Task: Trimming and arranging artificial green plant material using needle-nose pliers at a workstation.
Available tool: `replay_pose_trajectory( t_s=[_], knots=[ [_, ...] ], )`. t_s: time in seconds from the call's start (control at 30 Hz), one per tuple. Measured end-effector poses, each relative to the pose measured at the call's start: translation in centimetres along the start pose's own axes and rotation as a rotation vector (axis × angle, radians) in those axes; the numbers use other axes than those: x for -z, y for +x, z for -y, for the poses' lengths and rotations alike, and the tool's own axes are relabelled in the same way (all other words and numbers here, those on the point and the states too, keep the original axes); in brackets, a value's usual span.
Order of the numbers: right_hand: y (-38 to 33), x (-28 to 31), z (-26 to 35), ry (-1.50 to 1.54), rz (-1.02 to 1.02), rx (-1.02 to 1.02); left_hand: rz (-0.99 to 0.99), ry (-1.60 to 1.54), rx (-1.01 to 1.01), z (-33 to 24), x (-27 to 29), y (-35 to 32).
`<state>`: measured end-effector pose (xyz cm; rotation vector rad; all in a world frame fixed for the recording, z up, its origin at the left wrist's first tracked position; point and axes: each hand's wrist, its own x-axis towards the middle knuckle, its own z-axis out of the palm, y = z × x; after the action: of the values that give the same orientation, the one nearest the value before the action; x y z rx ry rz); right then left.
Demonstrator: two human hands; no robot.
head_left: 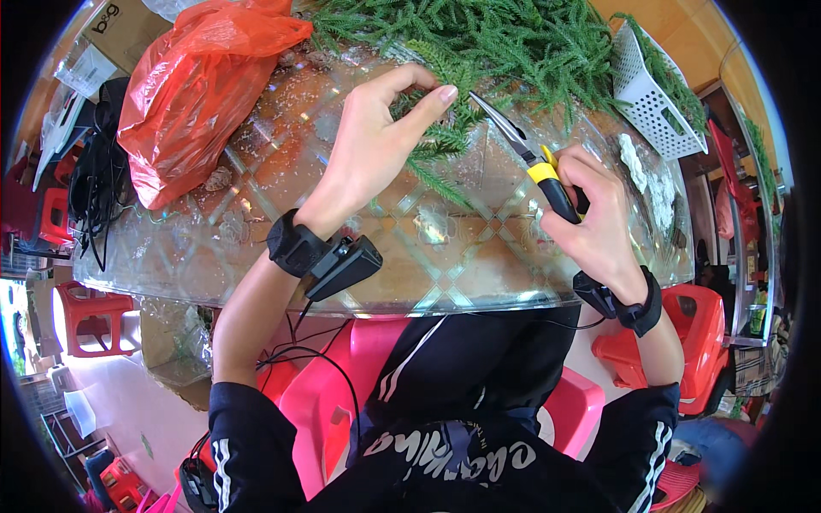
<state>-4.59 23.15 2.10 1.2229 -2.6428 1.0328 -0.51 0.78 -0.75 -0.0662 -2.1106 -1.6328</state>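
The left hand (376,141) pinches a green sprig (440,145) between thumb and finger, just above the glass worktop (282,248). The right hand (599,218) is closed around the pliers (534,162). Their long nose points up and left from that hand, its tip just beside the sprig.

Bright, even daylight; colours saturated. Glass surface (445,256) shows small specular glints, soft shadows only. Centre sharp. Strong fisheye bending toward rim; black vignette at left and right corners.

round glass-topped bench (256,248) with a patterned surface. red plastic stools (90,312) stand on a pale floor (128,402). daylight is even and bright.
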Motion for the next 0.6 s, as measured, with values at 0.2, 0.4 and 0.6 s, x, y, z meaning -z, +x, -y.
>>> replay_pose_trajectory(
  t_s=[0.2,0.4,0.6],
  knots=[
    [0.3,0.2,0.3,-0.041,0.028,-0.009,0.026,-0.003,0.029,0.0,0.2,-0.1],
    [1.2,0.2,-0.3,-0.202,-0.018,0.119,0.144,0.032,0.225,0.5,0.8,0.0],
    [2.0,0.6,0.0,-1.07,-0.081,0.643,0.192,-0.14,0.456,0.8,1.0,0.1]
  ],
)
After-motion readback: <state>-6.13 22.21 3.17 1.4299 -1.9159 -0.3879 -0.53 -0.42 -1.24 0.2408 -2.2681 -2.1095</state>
